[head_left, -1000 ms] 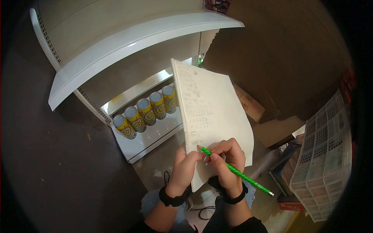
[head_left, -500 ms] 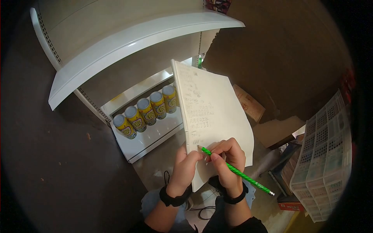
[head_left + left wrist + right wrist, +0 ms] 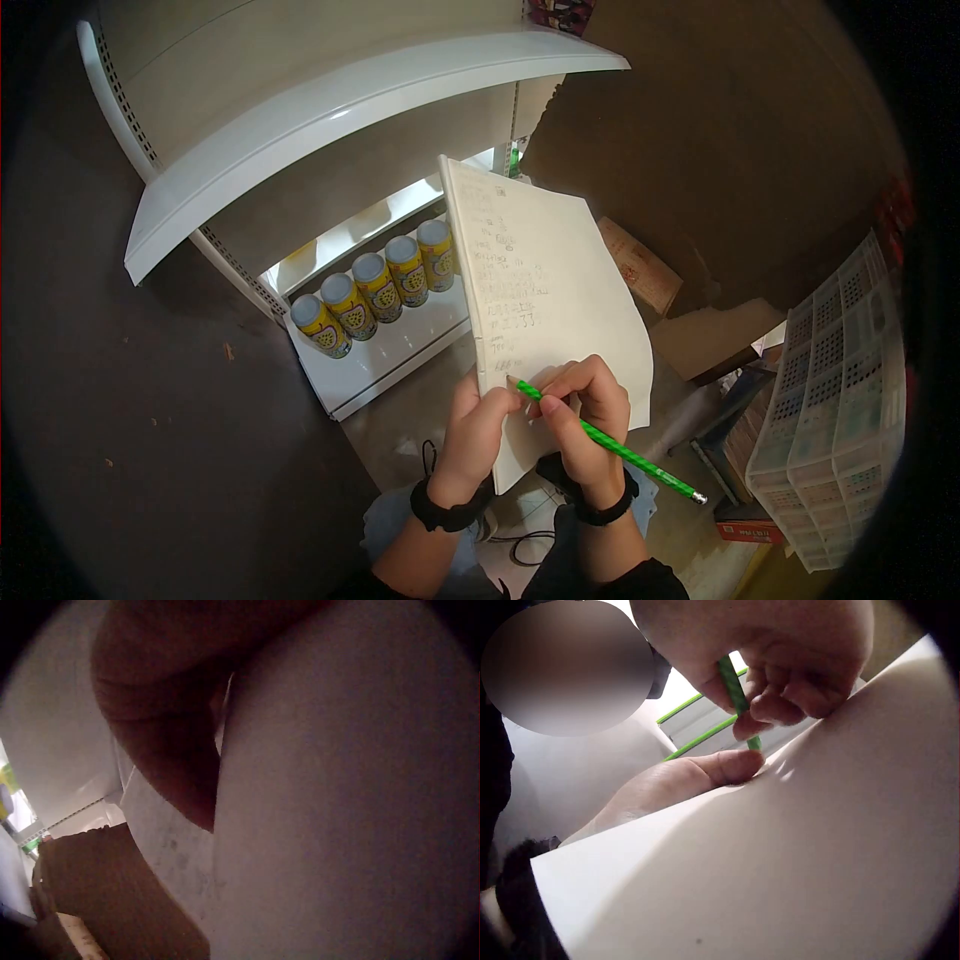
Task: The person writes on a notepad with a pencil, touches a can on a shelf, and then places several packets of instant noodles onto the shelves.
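Observation:
In the head view, a notebook (image 3: 575,265) with a cream page and rows of faint pencil writing stands tilted in front of the person. My left hand (image 3: 470,445) grips its lower left edge, thumb on the page and fingers behind; a bent finger (image 3: 154,712) fills the upper left wrist view. A green patterned pencil (image 3: 640,462) with a silver end is pinched between the thumb and fingers of my right hand (image 3: 595,425). Its tip meets the page under the lowest line of writing, close to the left thumb. From the right wrist, the pencil (image 3: 733,686) shows partly between the fingers.
Several yellow cans (image 3: 378,285) stand in a row on the low white shelf (image 3: 400,355), left of the notebook. Above them a white shelf board (image 3: 350,115) curves across. Stacked clear plastic baskets (image 3: 830,410) stand at right, near brown cardboard (image 3: 710,150). A cable (image 3: 520,545) lies on the floor.
The pencil tip has shifted very slightly on the page, and the notebook's top edge has dipped a little. Both hands keep nearly the same place and hold.

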`<state>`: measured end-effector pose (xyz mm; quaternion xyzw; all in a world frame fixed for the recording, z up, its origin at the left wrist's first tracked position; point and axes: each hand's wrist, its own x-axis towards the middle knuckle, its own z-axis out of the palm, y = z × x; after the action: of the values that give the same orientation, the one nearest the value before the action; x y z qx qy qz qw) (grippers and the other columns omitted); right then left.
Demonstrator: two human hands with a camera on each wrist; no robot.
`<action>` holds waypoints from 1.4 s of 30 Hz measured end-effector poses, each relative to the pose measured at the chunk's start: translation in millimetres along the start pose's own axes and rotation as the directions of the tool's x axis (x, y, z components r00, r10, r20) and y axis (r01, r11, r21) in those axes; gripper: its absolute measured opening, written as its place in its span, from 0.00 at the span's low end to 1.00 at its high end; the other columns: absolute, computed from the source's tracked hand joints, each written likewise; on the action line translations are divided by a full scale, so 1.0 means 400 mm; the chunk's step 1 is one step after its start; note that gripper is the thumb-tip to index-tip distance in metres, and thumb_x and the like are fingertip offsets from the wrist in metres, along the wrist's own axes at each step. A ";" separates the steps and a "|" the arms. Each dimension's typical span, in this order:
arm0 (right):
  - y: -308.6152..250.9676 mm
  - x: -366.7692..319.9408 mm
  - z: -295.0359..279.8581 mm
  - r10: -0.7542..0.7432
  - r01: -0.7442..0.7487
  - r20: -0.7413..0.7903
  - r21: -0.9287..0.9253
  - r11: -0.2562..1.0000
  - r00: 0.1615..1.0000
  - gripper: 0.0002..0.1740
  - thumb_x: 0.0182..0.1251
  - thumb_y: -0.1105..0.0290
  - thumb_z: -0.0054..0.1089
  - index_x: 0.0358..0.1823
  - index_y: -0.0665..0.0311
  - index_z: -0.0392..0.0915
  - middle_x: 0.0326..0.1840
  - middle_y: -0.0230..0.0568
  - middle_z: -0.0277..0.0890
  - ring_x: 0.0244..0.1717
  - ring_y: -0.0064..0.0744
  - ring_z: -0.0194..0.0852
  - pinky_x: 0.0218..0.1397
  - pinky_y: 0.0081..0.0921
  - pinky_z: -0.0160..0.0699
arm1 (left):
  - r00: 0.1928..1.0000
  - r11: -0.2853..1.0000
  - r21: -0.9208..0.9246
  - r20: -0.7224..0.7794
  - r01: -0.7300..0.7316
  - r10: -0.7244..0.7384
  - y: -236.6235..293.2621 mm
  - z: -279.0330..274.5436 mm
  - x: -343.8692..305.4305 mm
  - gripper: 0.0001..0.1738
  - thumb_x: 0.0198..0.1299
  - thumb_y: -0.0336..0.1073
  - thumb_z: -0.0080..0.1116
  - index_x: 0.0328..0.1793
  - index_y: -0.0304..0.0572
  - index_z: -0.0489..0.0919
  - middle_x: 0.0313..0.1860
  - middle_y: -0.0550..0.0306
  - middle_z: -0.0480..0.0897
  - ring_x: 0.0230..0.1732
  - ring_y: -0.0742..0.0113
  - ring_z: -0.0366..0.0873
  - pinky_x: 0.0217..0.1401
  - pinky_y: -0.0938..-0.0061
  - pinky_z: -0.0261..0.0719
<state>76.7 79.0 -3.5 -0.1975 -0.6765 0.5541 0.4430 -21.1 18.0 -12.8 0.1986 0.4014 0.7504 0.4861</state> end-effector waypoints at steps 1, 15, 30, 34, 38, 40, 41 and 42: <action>0.001 0.000 0.000 -0.003 0.003 0.006 -0.006 1.000 1.000 0.03 0.49 0.79 0.51 0.24 0.68 0.67 0.23 0.36 0.70 0.24 0.20 0.66 0.29 0.15 0.65 | 1.000 1.000 -0.003 0.002 0.000 0.000 0.000 -0.001 0.000 0.17 0.45 0.24 0.42 0.45 0.33 0.69 0.39 0.56 0.73 0.39 0.70 0.70 0.43 0.79 0.67; 0.007 -0.001 0.001 -0.009 0.009 -0.027 -0.007 1.000 1.000 0.03 0.49 0.78 0.52 0.24 0.67 0.67 0.22 0.36 0.70 0.23 0.20 0.65 0.28 0.15 0.64 | 1.000 1.000 0.005 -0.021 -0.006 0.006 -0.007 -0.003 0.003 0.17 0.44 0.24 0.42 0.44 0.33 0.69 0.39 0.56 0.74 0.38 0.70 0.70 0.43 0.79 0.67; 0.005 0.000 0.002 -0.004 0.004 -0.021 0.019 1.000 1.000 0.03 0.50 0.78 0.51 0.26 0.67 0.67 0.23 0.34 0.70 0.24 0.18 0.65 0.28 0.15 0.64 | 1.000 0.999 0.040 -0.020 -0.003 0.004 -0.005 -0.008 0.004 0.17 0.44 0.25 0.42 0.44 0.33 0.69 0.38 0.56 0.74 0.38 0.69 0.70 0.43 0.78 0.67; 0.004 0.000 0.003 -0.005 0.005 -0.033 0.005 1.000 0.999 0.03 0.50 0.78 0.51 0.26 0.67 0.66 0.22 0.34 0.69 0.24 0.18 0.64 0.28 0.14 0.64 | 0.999 1.000 0.028 -0.035 0.001 0.000 -0.004 -0.003 0.003 0.17 0.44 0.26 0.42 0.44 0.33 0.69 0.37 0.56 0.73 0.38 0.70 0.70 0.43 0.78 0.67; 0.007 0.000 0.001 -0.003 0.003 -0.019 0.013 1.000 1.000 0.03 0.50 0.78 0.51 0.26 0.67 0.66 0.22 0.35 0.69 0.24 0.18 0.64 0.28 0.15 0.64 | 0.999 0.999 0.031 -0.042 0.009 -0.008 -0.004 -0.005 0.003 0.17 0.45 0.25 0.42 0.44 0.33 0.69 0.38 0.56 0.73 0.38 0.70 0.70 0.43 0.78 0.67; 0.007 0.001 0.000 -0.011 0.011 -0.012 -0.001 1.000 1.000 0.03 0.50 0.78 0.51 0.25 0.67 0.66 0.23 0.35 0.69 0.24 0.19 0.64 0.29 0.15 0.64 | 1.000 1.000 0.014 -0.031 0.001 -0.001 -0.007 -0.007 0.006 0.17 0.45 0.25 0.42 0.45 0.33 0.69 0.38 0.56 0.74 0.38 0.70 0.70 0.43 0.78 0.67; 0.006 0.001 0.000 -0.011 0.011 -0.012 0.000 1.000 1.000 0.03 0.50 0.78 0.51 0.25 0.67 0.66 0.23 0.35 0.69 0.24 0.19 0.64 0.29 0.15 0.64 | 1.000 1.000 0.015 -0.030 0.001 0.000 -0.008 -0.007 0.006 0.17 0.45 0.25 0.42 0.45 0.33 0.69 0.38 0.56 0.74 0.38 0.70 0.70 0.43 0.78 0.67; 0.006 0.000 0.001 -0.006 0.006 -0.015 0.003 1.000 1.000 0.03 0.50 0.78 0.51 0.25 0.67 0.66 0.23 0.35 0.69 0.24 0.19 0.65 0.29 0.15 0.64 | 1.000 1.000 0.006 -0.031 -0.002 0.003 -0.011 -0.008 0.006 0.17 0.44 0.25 0.42 0.45 0.33 0.69 0.38 0.56 0.74 0.38 0.70 0.70 0.43 0.79 0.67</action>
<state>75.9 79.6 -5.7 -0.1990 -0.6730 0.5522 0.4501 -21.8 19.7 -18.2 0.1888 0.4110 0.7528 0.4783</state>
